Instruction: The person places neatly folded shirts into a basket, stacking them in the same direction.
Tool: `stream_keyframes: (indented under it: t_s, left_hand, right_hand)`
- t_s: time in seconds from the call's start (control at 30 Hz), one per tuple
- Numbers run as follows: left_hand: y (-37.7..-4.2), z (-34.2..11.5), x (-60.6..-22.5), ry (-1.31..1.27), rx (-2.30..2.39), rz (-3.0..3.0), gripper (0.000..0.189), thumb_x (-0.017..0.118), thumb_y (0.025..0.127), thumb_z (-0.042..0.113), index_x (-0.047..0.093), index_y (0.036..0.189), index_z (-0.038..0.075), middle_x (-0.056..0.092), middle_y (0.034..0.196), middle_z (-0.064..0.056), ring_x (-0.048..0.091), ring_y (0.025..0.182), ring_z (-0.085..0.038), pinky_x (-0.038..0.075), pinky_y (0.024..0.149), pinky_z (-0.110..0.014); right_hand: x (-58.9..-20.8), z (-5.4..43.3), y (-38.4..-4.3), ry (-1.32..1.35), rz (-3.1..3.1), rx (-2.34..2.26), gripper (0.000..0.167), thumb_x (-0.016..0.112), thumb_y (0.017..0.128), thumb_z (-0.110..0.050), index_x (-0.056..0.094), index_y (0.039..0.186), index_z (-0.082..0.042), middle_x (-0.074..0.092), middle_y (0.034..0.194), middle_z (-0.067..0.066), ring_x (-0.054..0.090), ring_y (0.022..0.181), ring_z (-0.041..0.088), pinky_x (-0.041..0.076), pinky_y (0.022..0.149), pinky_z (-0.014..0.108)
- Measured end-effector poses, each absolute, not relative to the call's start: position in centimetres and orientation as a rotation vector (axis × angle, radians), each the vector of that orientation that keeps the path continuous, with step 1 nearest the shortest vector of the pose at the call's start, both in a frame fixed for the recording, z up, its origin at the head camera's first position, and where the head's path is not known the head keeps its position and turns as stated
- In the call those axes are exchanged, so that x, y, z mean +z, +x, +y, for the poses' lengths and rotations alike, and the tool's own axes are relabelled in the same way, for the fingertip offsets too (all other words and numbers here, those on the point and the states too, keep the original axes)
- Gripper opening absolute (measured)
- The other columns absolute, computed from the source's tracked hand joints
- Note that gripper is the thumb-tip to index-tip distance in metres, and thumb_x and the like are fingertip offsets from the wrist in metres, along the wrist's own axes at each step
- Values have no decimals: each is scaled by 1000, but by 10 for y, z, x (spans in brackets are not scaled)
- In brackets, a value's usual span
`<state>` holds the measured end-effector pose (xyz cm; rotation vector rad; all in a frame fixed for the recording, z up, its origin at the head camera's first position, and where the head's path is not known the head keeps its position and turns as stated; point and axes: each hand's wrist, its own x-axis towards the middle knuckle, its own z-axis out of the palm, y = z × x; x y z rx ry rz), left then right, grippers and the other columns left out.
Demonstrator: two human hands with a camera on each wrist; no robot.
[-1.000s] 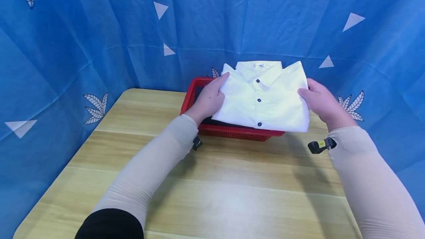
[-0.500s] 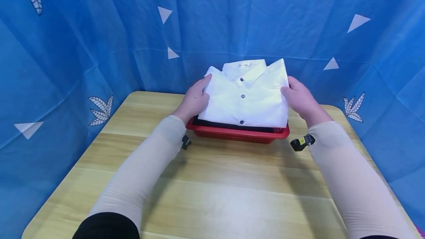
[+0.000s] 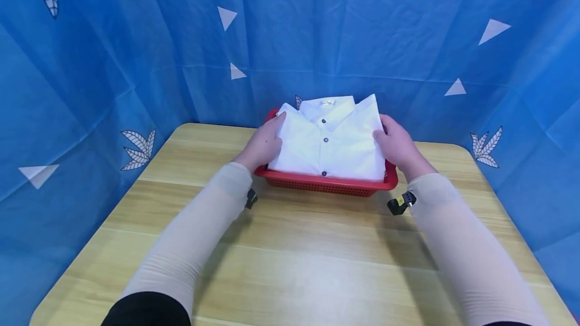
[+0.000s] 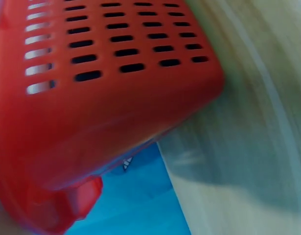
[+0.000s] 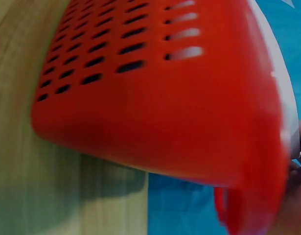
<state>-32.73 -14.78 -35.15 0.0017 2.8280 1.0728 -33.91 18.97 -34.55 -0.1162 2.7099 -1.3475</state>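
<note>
A folded white button-up shirt [image 3: 335,150], collar toward the back, lies within the rim of a red perforated plastic basket [image 3: 317,184] in the head view. At the shirt's left side edge, my left hand [image 3: 263,144] grips the cloth. The opposite edge is held by my right hand [image 3: 400,144], thumb on top and fingers out of sight beneath. Both wrist views are filled mostly by the basket's slotted end walls [image 4: 101,117]. In the right wrist view, a strip of white shirt [image 5: 280,63] shows past the rim, with part of my right hand [image 5: 294,205] at the border.
The basket stands near the back of a light wooden table [image 3: 290,255]. A blue curtain [image 3: 181,39] with leaf and triangle prints hangs close behind it and along both sides.
Both hands have carried the shirt left and then down into the basket. Dark cloth seen in the basket earlier is now covered by the shirt. The head view has shifted slightly.
</note>
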Motion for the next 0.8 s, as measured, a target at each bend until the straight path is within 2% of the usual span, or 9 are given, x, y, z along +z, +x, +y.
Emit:
stream_keyframes:
  t_s: [0.2,0.47,0.63,0.8]
  left_hand:
    - [-330,-148,-361,17,967,2849,94,69,96,16,8,161,46,19,167,11,18,153,-21,34,114,-50]
    - [-325,-144,-368,41,849,2920,100,75,92,22,7,159,49,19,167,12,19,152,-20,38,111,-50]
    - [-322,-142,-370,51,768,2963,101,77,90,25,7,161,44,20,167,10,20,152,-20,39,111,-49]
    - [-322,-142,-373,115,660,3054,93,74,92,29,14,163,34,20,167,4,20,152,-24,36,113,-50]
  right_hand:
    - [-358,189,-338,-104,2753,-1308,68,48,107,-39,15,164,-24,41,153,14,53,123,35,47,100,59]
    - [-366,183,-339,-124,2895,-1181,70,50,105,-28,12,164,-25,32,161,14,39,140,40,37,106,65]
    - [-371,178,-339,-153,2978,-1130,77,59,100,-23,15,164,-20,30,162,15,34,143,40,33,110,63]
    - [-376,175,-335,-202,3096,-1109,75,59,98,-19,22,163,-18,30,157,17,36,140,38,35,111,61]
